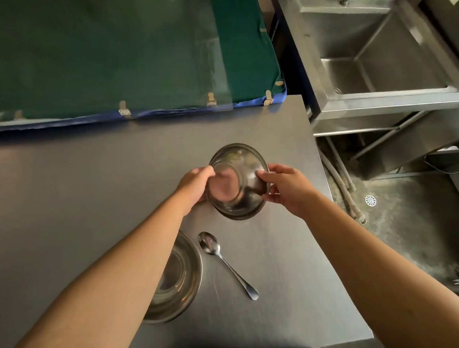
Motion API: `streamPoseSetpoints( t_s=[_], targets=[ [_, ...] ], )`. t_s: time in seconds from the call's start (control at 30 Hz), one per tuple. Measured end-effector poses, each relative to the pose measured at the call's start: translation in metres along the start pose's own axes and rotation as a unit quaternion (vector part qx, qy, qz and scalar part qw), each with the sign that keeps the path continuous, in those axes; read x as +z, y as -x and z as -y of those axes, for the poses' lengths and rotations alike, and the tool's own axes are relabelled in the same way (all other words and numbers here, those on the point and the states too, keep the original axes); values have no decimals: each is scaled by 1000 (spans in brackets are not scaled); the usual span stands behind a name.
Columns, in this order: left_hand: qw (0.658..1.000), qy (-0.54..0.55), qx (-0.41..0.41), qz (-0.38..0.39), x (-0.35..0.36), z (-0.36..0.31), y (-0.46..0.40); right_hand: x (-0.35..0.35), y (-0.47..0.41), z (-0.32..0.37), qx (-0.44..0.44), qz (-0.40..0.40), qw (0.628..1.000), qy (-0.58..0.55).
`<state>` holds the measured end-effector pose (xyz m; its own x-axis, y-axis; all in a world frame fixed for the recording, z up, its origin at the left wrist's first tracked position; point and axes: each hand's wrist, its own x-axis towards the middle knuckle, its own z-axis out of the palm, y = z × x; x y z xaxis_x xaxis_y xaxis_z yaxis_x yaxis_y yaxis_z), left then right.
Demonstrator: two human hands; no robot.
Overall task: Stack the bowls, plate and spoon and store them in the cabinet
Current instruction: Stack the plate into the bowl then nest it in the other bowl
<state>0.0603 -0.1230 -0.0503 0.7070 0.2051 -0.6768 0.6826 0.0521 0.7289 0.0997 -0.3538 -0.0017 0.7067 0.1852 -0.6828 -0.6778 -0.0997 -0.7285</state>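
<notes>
Above the grey steel counter [95, 187], toward its right end, both hands hold one small steel bowl [239, 180] tipped on its side. It is unclear whether its lower rim touches the surface. Left hand [195, 185]: fingers curled round the bowl's left rim, pressed against it. Right hand [285, 188]: thumb and fingertips pinch the right rim, remaining fingers loosely curled beneath. The shiny steel mirrors a pink patch of hand.

Nearer the person, partly hidden under the left forearm, a larger steel bowl [179, 277] sits upright on the counter; whether it is a deep plate cannot be told. Just right of it lies a steel spoon [224, 263], apart from it, scoop toward the held bowl, handle angled toward the counter's near right.

Along the counter's far edge runs a green cloth [94, 53] with blue trim and small metal clips. Right of the counter stands a steel sink [376, 46]; below it, a floor drain [370, 200] in stained concrete
</notes>
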Motion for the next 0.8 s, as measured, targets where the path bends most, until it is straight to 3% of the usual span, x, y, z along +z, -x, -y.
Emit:
streamPoseSetpoints(
  t_s=[0.1, 0.17, 0.3, 0.5, 0.67, 0.8],
  targets=[
    [996, 84, -13, -14, -16, -11, 10, 24, 19, 6, -77, 32, 995, 55],
    [995, 97, -20, -12, -26, -19, 14, 34, 27, 4, -143, 20, 975, 172],
    [992, 127, -17, -20, -61, -22, 32, 50, 43, -11, -301, -11, 872, 387],
    [994, 72, 14, -79, -100, 4, 62, 68, 68, -26, -429, 23, 769, 473],
    [990, 92, 28, -99, -131, 35, 95, 85, 86, -41, -377, 88, 809, 442],
    [990, 100, 42, -96, -149, 63, 125, 108, 88, -57, -337, 27, 833, 438]
  ],
)
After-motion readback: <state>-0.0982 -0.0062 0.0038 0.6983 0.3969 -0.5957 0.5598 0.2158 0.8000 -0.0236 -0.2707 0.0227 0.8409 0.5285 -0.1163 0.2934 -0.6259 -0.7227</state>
